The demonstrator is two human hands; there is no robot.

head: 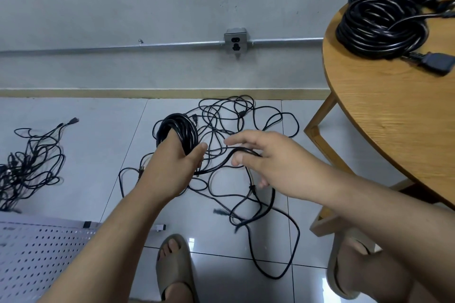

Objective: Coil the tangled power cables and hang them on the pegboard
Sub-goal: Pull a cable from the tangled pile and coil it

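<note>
Fingers (197, 152) of the left hand (170, 162) clamped the coil (177, 130); the right hand (266, 157), half-curled, loosely hooked the loose cable (221, 165), running toward four o'clock into the tangle (236, 120) on the floor (86, 155).

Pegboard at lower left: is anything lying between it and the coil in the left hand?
Nothing visible does. The coil is held by the left hand above bare floor tile, and the pegboard lies flat on the floor nearby. The small tangle lies further left, off that path. The coil's tail still runs into the floor tangle.
</note>
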